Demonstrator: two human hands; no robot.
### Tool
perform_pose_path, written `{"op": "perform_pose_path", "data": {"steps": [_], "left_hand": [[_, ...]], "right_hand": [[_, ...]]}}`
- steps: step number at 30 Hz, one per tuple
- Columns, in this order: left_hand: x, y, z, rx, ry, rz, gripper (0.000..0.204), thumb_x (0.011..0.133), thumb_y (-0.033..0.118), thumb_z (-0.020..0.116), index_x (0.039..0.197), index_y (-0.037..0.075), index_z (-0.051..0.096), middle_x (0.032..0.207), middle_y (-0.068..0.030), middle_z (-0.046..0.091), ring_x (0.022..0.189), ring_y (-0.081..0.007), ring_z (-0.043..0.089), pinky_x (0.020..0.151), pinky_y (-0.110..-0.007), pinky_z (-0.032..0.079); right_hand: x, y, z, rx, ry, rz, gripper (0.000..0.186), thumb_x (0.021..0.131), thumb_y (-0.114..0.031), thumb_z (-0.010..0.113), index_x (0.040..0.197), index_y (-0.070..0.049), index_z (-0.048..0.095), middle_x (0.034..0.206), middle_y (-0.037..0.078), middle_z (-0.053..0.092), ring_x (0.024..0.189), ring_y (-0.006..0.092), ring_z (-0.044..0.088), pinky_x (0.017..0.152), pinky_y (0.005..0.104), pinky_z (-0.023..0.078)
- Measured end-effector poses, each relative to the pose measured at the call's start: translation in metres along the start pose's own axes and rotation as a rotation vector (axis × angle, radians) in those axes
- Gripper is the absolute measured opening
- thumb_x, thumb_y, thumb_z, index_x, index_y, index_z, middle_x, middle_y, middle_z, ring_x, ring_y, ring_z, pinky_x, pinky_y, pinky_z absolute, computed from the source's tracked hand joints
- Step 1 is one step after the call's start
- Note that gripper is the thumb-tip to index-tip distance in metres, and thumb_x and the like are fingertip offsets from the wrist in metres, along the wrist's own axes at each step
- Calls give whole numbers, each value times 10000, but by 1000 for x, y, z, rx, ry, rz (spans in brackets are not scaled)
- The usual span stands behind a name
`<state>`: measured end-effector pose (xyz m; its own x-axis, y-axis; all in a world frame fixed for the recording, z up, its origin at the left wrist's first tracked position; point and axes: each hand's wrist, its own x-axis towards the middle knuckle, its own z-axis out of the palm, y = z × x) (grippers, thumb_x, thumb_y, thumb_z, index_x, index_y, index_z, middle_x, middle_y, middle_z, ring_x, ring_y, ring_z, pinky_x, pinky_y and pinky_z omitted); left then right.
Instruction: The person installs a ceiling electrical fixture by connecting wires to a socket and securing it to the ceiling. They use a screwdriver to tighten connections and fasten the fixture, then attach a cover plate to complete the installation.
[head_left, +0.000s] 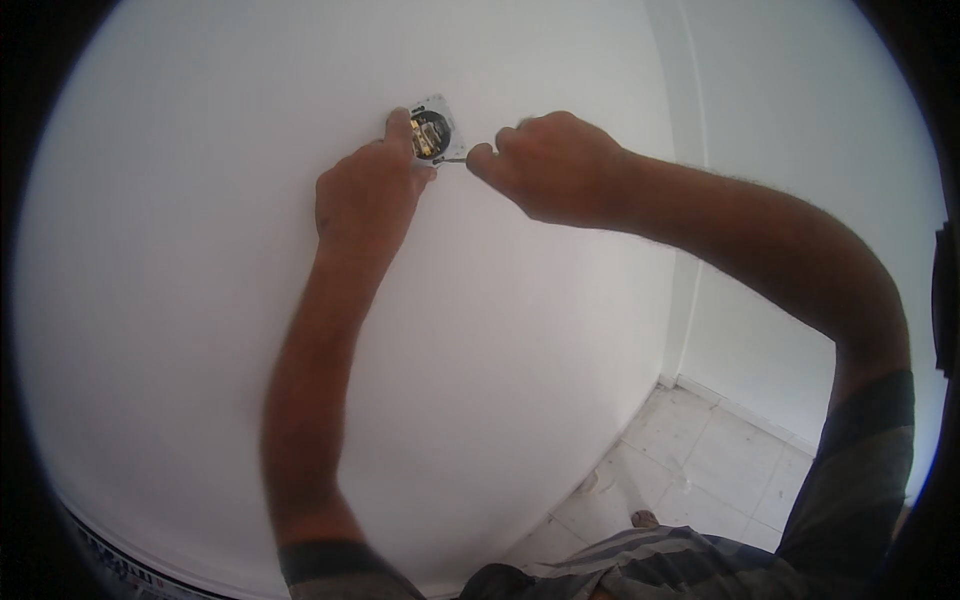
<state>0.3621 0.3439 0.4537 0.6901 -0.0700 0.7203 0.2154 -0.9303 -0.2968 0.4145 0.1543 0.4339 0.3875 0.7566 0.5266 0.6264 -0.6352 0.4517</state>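
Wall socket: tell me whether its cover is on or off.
Off. The wall socket shows its bare metal frame and inner contacts; no faceplate covers them.

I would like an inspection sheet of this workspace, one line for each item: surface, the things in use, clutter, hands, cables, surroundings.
Surface: plain white wall, no marks seen.
Things in use: open round wall socket insert with a light square metal frame, brass-coloured parts showing inside; thin dark metal tool shaft with its tip at the frame's lower edge.
Clutter: nothing seen on the wall.
Hands: left hand presses on the frame, forefinger on its left edge; right hand is closed around the tool.
Cables: none clearly seen; the inside is too small to tell.
Surroundings: white wall corner; pale tiled floor with a small object lying low on it.
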Motion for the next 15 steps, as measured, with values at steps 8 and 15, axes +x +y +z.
{"op": "perform_pose_path", "data": {"steps": [8,15], "left_hand": [[1,1,-1,21,-9,-5,699,907,416,759,1472,117,477,1020,-134,753,927,-300,750,754,-443,612],[1,0,2,25,21,15,669,915,426,750,1446,116,487,1008,-120,753,910,-284,754,729,-420,613]], "right_hand": [[5,4,2,638,64,279,159,935,-137,642,1045,-22,652,940,137,712,857,320,690,731,467,551],[5,5,1,179,122,58,124,943,-111,618,1026,-28,658,813,144,704,732,301,687,697,460,541]]}}
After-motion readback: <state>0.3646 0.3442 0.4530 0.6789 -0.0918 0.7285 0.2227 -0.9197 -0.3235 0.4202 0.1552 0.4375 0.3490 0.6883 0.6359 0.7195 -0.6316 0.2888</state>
